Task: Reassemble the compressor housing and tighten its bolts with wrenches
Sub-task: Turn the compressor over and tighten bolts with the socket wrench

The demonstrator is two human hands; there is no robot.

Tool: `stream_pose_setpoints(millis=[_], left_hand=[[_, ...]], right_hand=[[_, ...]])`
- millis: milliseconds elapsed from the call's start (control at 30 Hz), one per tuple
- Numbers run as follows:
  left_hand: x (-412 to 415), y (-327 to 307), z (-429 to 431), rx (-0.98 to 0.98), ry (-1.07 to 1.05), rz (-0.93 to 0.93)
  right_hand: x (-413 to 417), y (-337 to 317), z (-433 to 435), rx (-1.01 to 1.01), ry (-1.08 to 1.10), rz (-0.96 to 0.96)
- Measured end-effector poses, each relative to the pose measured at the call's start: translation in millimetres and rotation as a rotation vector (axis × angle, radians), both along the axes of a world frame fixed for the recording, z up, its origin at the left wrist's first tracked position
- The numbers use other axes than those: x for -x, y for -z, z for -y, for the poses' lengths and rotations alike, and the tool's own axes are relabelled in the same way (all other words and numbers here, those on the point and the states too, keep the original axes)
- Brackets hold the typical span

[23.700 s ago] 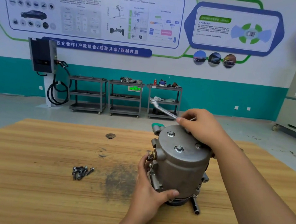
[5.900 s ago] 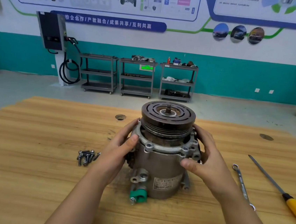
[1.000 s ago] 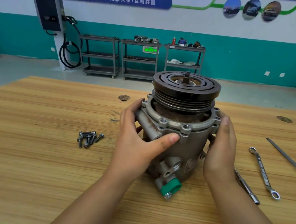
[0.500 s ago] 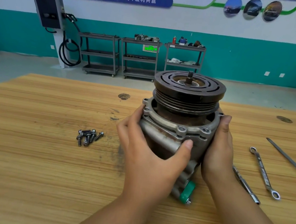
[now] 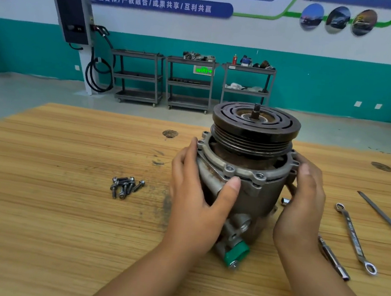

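Observation:
The grey compressor housing (image 5: 261, 200) stands upright on the wooden table (image 5: 37, 215), its dark grooved pulley (image 5: 256, 123) on top and a green-capped port (image 5: 236, 252) at its base facing me. My left hand (image 5: 198, 203) grips the housing's left side, thumb on the flange rim. My right hand (image 5: 304, 202) grips the right side. A pile of several loose bolts (image 5: 125, 186) lies to the left. A ring wrench (image 5: 355, 237) lies on the right, and a socket extension bar (image 5: 333, 258) lies beside my right wrist.
A long thin tool shaft (image 5: 385, 217) lies at the far right of the table. Two round plugs (image 5: 170, 133) (image 5: 382, 166) are set in the tabletop. Grey trolleys (image 5: 189, 84) and a wall charger (image 5: 70, 16) stand far behind.
The housing has turned a little in my hands, so the green-capped port has swung back towards the left. Both hands keep their grip on its sides.

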State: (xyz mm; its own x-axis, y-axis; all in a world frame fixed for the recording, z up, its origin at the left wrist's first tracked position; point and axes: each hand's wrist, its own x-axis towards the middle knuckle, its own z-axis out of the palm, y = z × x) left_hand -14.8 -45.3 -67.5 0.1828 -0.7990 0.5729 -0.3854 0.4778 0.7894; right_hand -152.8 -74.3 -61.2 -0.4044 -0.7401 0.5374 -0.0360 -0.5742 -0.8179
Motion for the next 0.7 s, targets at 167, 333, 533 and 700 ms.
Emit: stream_pose_setpoints(millis=[167,333,533,700], left_hand=[[-10,1,14,-0.017,0.107,-0.072],[-17,0,24,-0.087,0.285,-0.208],[-50,-6,28,-0.148,-0.186,-0.133],[-71,8,40,-0.684,-0.628,0.526]], right_hand=[[4,3,-3,0.093,0.155,-0.137],[5,5,-11,0.184,0.251,-0.223],[7,2,-12,0.130,0.186,-0.173],[9,1,-12,0.082,0.144,-0.141]])
